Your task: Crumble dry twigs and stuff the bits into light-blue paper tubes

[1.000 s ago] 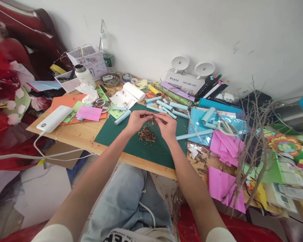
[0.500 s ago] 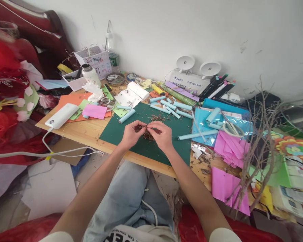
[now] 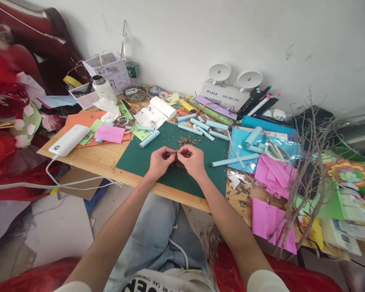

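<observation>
Pinching thumb against finger, the left hand (image 3: pixel 159 164) and right hand (image 3: pixel 192 161) are meeting above the green mat (image 3: pixel 134 156), both apparently gripping a small brown scrap (image 3: pixel 176 152). Things are looking partway along: a heap of brown fragments (image 3: pixel 179 164) is lying right below the fingertips, while looser brown bits (image 3: pixel 190 140) are waiting just beyond, seemingly still to be handled. Blue paper tubes (image 3: pixel 217 125) are already sitting rolled up near the far edge; whether they're holding anything, I'm not able to tell.
</observation>
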Tool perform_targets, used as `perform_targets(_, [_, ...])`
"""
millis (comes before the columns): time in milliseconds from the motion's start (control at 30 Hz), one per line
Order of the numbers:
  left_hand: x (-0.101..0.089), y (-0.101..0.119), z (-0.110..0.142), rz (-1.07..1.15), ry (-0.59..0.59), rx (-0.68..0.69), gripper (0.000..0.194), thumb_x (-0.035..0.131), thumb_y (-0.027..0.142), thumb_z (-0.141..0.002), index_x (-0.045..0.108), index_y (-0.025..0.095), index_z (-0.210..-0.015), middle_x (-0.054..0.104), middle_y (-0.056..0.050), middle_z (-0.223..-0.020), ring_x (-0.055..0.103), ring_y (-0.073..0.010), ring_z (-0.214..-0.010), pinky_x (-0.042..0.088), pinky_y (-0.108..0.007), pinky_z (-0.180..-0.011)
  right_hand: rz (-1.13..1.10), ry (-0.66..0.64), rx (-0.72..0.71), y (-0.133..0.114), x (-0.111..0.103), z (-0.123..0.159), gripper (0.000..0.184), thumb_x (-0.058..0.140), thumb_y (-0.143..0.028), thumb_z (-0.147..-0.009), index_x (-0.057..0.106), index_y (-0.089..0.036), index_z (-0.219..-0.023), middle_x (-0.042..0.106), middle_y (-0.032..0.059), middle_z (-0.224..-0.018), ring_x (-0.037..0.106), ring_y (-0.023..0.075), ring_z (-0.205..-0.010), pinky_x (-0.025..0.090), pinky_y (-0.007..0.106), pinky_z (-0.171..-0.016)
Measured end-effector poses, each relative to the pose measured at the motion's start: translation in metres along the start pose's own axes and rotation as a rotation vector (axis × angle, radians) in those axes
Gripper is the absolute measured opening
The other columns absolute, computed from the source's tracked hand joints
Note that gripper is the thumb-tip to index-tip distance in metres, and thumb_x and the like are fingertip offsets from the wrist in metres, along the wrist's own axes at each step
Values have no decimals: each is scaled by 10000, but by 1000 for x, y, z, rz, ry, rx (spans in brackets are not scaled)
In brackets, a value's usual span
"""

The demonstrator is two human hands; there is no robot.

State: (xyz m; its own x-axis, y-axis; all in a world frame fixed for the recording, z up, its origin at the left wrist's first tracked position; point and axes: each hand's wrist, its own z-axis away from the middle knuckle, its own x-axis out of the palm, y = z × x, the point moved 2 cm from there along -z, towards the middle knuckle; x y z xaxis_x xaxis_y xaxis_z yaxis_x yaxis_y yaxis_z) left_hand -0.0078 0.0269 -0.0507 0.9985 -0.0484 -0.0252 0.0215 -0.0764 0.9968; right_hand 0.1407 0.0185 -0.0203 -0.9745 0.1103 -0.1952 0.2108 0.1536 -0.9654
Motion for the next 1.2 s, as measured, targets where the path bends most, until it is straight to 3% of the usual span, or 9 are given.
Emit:
perform_targets(167, [-1,1,1,47,4,-15,210,750,333,-717,671,155,-795,695,-24,-777,576,-108,-635,457,-230,-602,-157,18,127,5,5,-4,131,696,-282,-614,591,-204,-625,623,-25,-602,550,118,-538,471,242,-538])
perform_targets(333, [-3,1,-1,21,54,-4,218,750,349,-732,674,152,-787,674,-16,-758,544,-98,-617,437,-226,-583,-320,127,203,10,-4,-10,184,755,-311,-593,620,-201,-653,664,-11,-622,618,144,-586,543,277,-611])
perform_targets(567, [-2,1,-3,38,-17,-23,277,773,405,-729,702,154,-823,688,-22,-762,575,-114,-640,466,-247,-620,7,-100,-41,4,-11,-6,202,678,-259,-758,783,-224,-927,763,45,-967,709,181,-823,585,308,-764])
perform_targets(733, [0,4,-2,67,-76,-20,268,759,389,-759,705,156,-881,689,-18,-744,609,-123,-661,496,-256,-658,222,-81,-263,-4,-12,-5,186,610,-204,-835,792,-228,-860,772,47,-895,712,183,-812,574,309,-762])
perform_targets(967, [0,2,-2,16,-51,-5,257,756,369,-751,674,162,-879,677,-15,-748,606,-119,-648,480,-238,-615,371,-63,-379,-2,-8,-3,205,562,-166,-840,759,-221,-835,766,66,-888,710,207,-828,570,344,-813])
perform_targets(1067, [0,1,0,-3,-20,17,242,754,370,-748,679,161,-844,661,-6,-726,555,-97,-594,445,-227,-576,312,-25,-333,-2,-4,0,189,556,-166,-812,741,-204,-816,755,73,-858,701,199,-775,573,329,-765])
perform_targets(1200, [-1,1,0,13,17,0,269,775,391,-722,686,153,-810,679,-19,-739,557,-102,-598,443,-236,-581,78,1,-74,3,-3,-1,113,621,-237,-761,726,-200,-771,752,46,-770,698,183,-671,578,295,-658])
